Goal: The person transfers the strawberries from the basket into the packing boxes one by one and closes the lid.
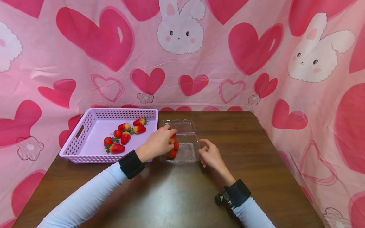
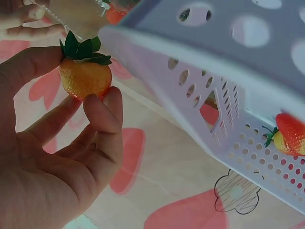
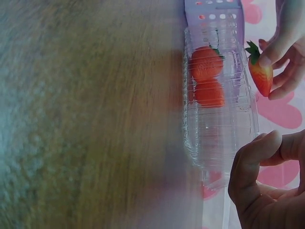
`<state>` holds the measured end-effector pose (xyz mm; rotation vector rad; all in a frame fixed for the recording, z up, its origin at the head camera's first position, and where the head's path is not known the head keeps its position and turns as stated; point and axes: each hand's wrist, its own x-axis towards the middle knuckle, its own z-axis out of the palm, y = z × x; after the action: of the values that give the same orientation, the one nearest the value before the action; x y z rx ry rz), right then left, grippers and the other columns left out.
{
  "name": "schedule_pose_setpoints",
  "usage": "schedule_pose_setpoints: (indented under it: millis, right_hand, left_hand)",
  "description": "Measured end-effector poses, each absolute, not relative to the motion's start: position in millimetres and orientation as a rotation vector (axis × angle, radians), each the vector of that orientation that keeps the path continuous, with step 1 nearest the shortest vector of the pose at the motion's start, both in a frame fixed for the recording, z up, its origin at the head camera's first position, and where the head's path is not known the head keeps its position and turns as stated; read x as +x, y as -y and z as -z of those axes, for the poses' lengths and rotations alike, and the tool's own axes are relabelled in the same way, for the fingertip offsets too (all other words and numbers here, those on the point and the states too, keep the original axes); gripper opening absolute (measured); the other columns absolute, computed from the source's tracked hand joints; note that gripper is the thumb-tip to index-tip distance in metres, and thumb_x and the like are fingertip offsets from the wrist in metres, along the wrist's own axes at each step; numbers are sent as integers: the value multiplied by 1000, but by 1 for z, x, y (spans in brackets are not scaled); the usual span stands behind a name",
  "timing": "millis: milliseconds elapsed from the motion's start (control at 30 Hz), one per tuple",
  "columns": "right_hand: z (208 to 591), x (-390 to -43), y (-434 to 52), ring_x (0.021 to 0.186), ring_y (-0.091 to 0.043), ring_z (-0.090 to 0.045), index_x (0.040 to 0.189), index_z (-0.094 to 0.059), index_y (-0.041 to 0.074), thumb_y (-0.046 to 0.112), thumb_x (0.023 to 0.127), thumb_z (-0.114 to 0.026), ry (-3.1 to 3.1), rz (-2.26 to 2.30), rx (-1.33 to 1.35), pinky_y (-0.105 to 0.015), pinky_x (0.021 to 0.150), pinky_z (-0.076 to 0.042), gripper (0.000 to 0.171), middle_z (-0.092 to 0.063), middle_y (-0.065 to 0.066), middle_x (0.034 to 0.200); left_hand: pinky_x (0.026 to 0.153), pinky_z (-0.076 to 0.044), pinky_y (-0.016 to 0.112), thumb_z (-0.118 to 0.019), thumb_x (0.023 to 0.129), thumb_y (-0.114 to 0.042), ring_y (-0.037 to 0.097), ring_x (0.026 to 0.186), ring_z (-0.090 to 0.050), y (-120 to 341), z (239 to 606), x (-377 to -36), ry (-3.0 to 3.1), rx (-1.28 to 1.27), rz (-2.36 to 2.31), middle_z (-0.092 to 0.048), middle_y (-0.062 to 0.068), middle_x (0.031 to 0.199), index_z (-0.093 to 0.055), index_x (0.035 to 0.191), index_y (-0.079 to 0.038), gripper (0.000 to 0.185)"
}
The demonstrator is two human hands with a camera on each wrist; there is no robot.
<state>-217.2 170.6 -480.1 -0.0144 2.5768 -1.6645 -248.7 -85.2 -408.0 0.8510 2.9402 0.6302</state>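
My left hand (image 1: 156, 144) pinches a strawberry (image 2: 86, 80) with green leaves between thumb and fingertips. It holds that strawberry above the left part of a clear plastic clamshell box (image 1: 189, 152). Two red strawberries (image 3: 208, 78) lie inside the box, side by side, near its left end. At the box's right edge is my right hand (image 1: 211, 155), thumb and curled forefinger gripping the rim. The box's lid (image 1: 182, 126) is folded back, away from me.
Left of the box stands a lilac perforated basket (image 1: 82, 155) holding several strawberries (image 1: 125, 137). Both containers are on a brown wooden table (image 1: 242, 142). A pink cloth (image 1: 211, 57) with hearts and rabbits hangs behind and along the right side.
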Motion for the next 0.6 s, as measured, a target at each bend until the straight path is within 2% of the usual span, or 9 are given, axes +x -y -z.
schedule_pose_setpoints:
  millis: [600]
  right_hand:
    - [480, -217, -171, 44, -19, -53, 142, -58, 5, 0, 96, -60, -2570, 1650, 7, -32, 41, -49, 47, -58, -9, 67]
  left_hand:
    - [89, -60, 44, -87, 86, -19, 27, 101, -65, 72, 418, -247, -2910, 840, -627, -64, 13, 113, -68, 132, -8, 51]
